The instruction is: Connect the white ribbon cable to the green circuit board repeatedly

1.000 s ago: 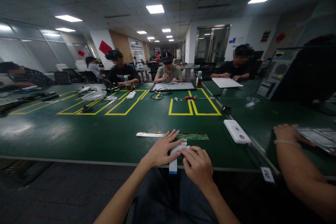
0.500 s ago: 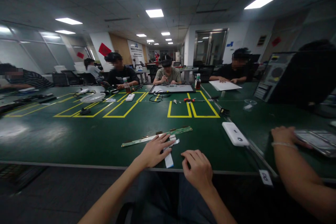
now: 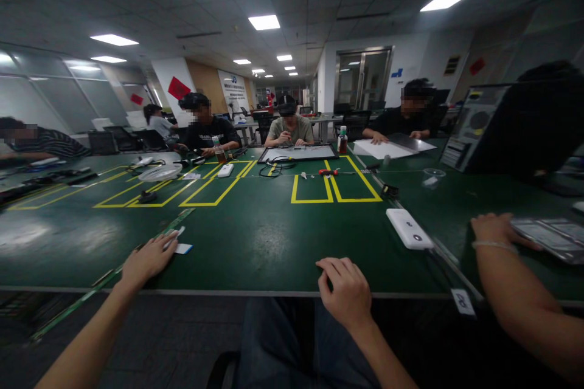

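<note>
Over to the left, my left hand (image 3: 149, 260) grips a long, narrow green circuit board (image 3: 75, 310) near its middle. The board lies slantwise, its near end sticking out past the table's front edge. White ribbon cable (image 3: 184, 248) with a blue-edged end shows beside my fingertips, and my palm hides the middle of the board. At the front edge of the table rests my right hand (image 3: 344, 292), loosely curled, thumb apart from the index finger, with nothing seen in it.
A white box-shaped device (image 3: 408, 229) with a cable lies to the right. Beyond it, another person's hand (image 3: 495, 231) touches a metallic flat part (image 3: 550, 238). A red screwdriver (image 3: 328, 172), black cable (image 3: 278, 165) and computer tower (image 3: 479, 127) are farther back. Several people sit around the green table (image 3: 269, 249).
My left hand has moved left with the circuit board and ribbon cable, turning the board more steeply. My right hand has stayed put. Across the table, a person has lifted a dark sheet.
</note>
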Action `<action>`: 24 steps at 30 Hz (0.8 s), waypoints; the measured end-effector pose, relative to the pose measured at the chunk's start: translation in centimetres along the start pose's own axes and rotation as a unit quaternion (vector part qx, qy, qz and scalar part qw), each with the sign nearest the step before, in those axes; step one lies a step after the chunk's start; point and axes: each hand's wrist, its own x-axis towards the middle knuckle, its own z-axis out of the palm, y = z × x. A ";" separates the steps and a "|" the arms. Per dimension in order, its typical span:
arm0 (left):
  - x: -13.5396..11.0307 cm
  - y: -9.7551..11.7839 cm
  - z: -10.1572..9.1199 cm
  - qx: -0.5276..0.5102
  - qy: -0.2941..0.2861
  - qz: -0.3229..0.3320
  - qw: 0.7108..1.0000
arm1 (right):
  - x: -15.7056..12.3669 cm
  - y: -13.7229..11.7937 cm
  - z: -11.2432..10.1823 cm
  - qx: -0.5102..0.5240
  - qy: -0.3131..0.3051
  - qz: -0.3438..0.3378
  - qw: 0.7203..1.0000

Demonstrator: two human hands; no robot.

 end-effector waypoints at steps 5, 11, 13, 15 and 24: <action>0.5 -3.0 0.8 0.054 -0.025 -0.108 0.992 | 0.1 -0.1 -0.1 -0.006 -0.008 0.001 1.000; -0.2 -2.5 1.6 0.084 0.020 -0.094 0.992 | 0.1 0.0 -0.1 -0.014 -0.013 -0.003 1.000; -0.5 -2.6 1.5 0.063 0.036 -0.082 0.994 | 0.1 0.0 0.0 -0.014 -0.011 -0.005 1.000; -0.7 -2.6 1.1 0.034 0.017 -0.087 0.996 | 0.1 0.1 0.0 -0.015 -0.008 -0.007 1.000; -0.4 -3.0 0.2 -0.045 -0.066 -0.173 0.982 | 0.1 0.1 -0.1 -0.017 -0.010 -0.008 1.000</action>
